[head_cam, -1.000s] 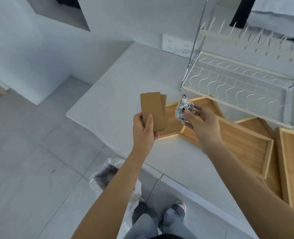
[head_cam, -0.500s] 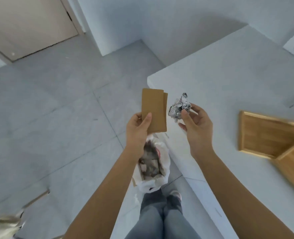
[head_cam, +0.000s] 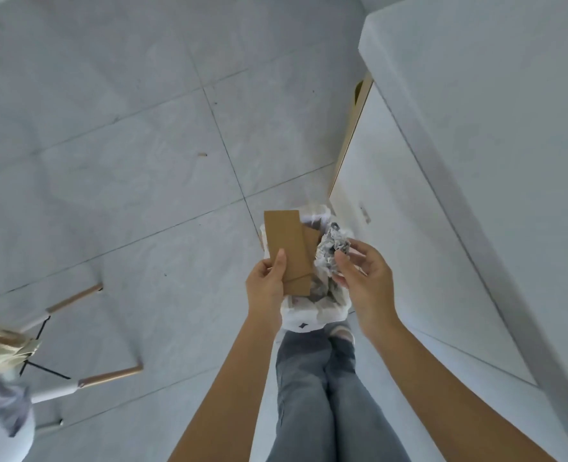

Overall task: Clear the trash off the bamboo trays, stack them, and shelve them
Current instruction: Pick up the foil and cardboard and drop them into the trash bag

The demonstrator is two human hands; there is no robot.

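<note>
Left hand [head_cam: 265, 284] pinching cardboard pieces [head_cam: 287, 253]; right hand [head_cam: 364, 273] gripping crumpled foil ball [head_cam: 330, 245], both above white-lined trash bin [head_cam: 312, 313]. Risk: flat cardboard catching rim, sliding onto floor tiles [head_cam: 142, 161].

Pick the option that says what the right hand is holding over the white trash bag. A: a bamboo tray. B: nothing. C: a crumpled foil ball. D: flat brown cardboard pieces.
C: the right hand pinches a crumpled foil ball above the white trash bag, while the left hand holds the brown cardboard pieces.
</note>
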